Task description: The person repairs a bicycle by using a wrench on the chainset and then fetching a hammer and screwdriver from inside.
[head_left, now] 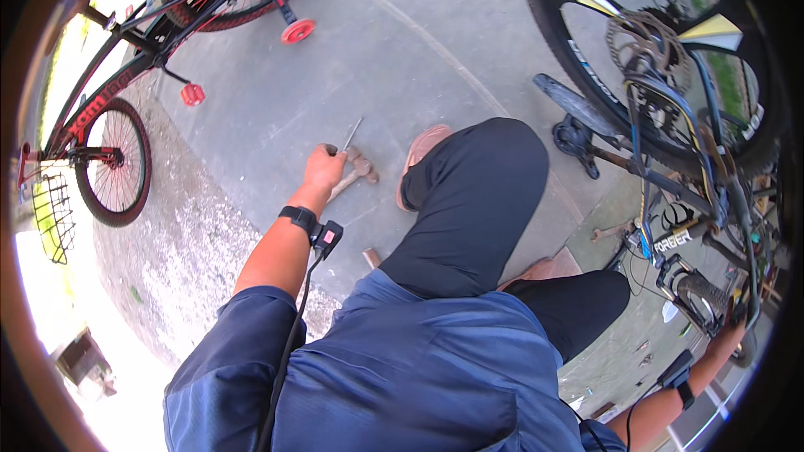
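Note:
My left hand (325, 169) is closed around a screwdriver (355, 130), its thin metal shaft pointing up and away; the handle is mostly hidden in my fingers. Just beside that hand, a hammer (362, 166) lies on the concrete, partly covered by the hand. Far to the lower right, my right hand (734, 328) reaches to the mountain bicycle (699, 201) and grips a dark part of it near the picture's rim. That bicycle's large wheel (548, 29), with its chainring (645, 50), stands at the upper right.
A black and red child's bicycle (126, 75) with a training wheel (297, 31) and wire basket (54, 216) stands at the left. A wrench (610, 232) lies on the ground near the mountain bicycle. A short brown block (372, 257) lies beside my leg.

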Demonstrator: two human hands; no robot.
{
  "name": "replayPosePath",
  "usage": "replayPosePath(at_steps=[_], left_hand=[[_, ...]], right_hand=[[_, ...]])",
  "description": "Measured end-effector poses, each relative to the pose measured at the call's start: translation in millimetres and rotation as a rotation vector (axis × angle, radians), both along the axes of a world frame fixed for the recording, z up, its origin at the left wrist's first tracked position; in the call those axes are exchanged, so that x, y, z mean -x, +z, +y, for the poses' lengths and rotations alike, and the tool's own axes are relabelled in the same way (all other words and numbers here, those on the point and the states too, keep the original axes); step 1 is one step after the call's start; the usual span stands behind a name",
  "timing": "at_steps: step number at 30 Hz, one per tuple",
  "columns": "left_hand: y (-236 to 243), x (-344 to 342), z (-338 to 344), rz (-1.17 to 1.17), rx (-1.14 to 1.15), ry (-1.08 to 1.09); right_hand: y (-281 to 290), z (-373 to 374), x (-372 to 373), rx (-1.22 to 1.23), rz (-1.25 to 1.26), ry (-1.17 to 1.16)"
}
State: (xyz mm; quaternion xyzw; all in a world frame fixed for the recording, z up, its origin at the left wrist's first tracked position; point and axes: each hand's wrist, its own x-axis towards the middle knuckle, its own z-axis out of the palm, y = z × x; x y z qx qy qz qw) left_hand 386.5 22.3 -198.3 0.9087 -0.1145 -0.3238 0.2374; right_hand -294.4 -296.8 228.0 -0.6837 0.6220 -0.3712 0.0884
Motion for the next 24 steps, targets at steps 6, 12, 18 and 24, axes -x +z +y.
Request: replayPosePath(at_steps=[6, 12, 18, 24], left_hand=[[-51.6, -10.9, 38.7, -0.052, -0.233, -0.156], [-92.1, -3.4, 33.9, 0.101, -0.425, -0.336], [-132.1, -1.5, 45.9, 0.029, -0.444, -0.434], [-122.0, -5.3, 26.3, -0.088, -0.42, -0.513]], right_hand=[[-37.9, 27.7, -67.2, -0.275, -0.672, -0.558], [-96.6, 59.9, -37.7, -0.581, -0.608, -0.719], [-70.0, 29.7, -97.6, -0.54, -0.429, -0.6], [-61.8, 31.9, -113.7, -0.512, -0.381, -0.626]])
